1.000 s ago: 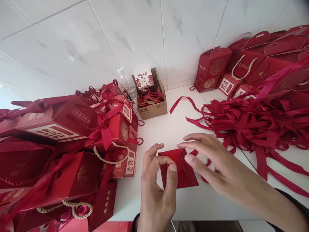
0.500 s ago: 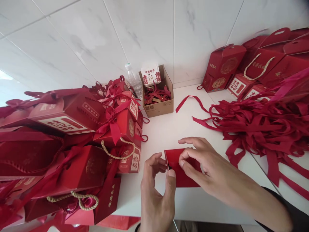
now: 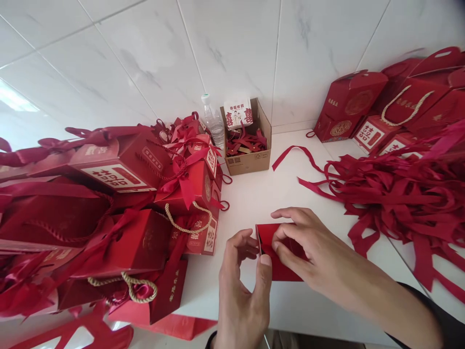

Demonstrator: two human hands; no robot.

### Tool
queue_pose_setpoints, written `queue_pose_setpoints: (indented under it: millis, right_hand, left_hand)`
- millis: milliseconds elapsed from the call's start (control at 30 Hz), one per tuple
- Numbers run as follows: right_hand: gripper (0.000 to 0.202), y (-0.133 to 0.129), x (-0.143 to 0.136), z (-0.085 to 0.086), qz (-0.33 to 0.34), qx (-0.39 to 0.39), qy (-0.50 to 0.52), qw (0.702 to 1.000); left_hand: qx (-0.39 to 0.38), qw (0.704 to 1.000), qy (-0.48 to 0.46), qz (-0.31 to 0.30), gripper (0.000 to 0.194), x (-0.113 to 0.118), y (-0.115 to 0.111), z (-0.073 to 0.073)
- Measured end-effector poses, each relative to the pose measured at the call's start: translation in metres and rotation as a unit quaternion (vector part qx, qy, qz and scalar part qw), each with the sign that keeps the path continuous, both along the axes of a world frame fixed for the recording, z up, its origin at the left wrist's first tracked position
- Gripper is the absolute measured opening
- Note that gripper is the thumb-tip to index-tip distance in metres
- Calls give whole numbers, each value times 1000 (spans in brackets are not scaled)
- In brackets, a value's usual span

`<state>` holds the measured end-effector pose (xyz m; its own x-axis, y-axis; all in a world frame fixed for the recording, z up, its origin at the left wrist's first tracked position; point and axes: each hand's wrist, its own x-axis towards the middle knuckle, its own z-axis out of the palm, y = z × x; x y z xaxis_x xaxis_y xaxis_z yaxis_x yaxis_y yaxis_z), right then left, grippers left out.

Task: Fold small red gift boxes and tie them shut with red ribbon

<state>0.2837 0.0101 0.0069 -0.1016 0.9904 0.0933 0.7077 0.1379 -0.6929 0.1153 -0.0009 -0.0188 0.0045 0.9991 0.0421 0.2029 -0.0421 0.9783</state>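
Observation:
A small red gift box (image 3: 281,272) stands at the near side of the white table, its top facing me and partly covered by my hands. My left hand (image 3: 241,286) is at its left edge, thumb on the near side of the wall and curled fingers on the outer side. A dark slit shows along that edge. Over the box, my right hand (image 3: 308,247) has thumb and index finger brought together, the other fingers arched above. Whatever sits between those fingertips is too small or hidden to name.
Finished-looking red gift boxes (image 3: 119,165) with ribbons and rope handles crowd the left. A cardboard box (image 3: 250,166) with ribbon bits and a plastic bottle (image 3: 214,123) stand by the tiled wall. Right, loose red ribbons (image 3: 395,194) lie piled before more red boxes (image 3: 356,99).
The camera view has shifted slightly, so the surroundings appear farther right. Both hands keep nearly the same pose at the red box.

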Motion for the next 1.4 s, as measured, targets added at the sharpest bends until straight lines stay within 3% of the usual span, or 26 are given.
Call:
queue_pose_setpoints:
  millis: [433, 567, 633, 733, 1000, 1300, 1400]
  right_hand:
    - [24, -2, -2, 12, -2, -45, 13, 999]
    - [19, -5, 0, 7, 10, -35, 20, 999]
    - [17, -9, 4, -1, 1, 9, 21, 1000]
    - [37, -20, 12, -14, -28, 47, 6, 998]
    - [50, -45, 29, -29, -135, -47, 58, 988]
    - [63, -64, 40, -28, -168, -127, 108, 972]
    - [58, -71, 50, -25, -168, -134, 110, 970]
  left_hand:
    - [-31, 999, -24, -21, 31, 0, 2, 10]
    - [-37, 998, -31, -47, 31, -6, 10, 7]
    - [-62, 996, -56, -26, 33, -9, 11, 3]
    - [-110, 986, -126, 8, 38, -15, 11, -7]
    - [-197, 956, -179, 125, 44, -33, 2, -25]
    - [-216, 943, -115, 226, 55, -63, -21, -30]
    - [-221, 937, -103, 251, 53, -68, -27, -28]
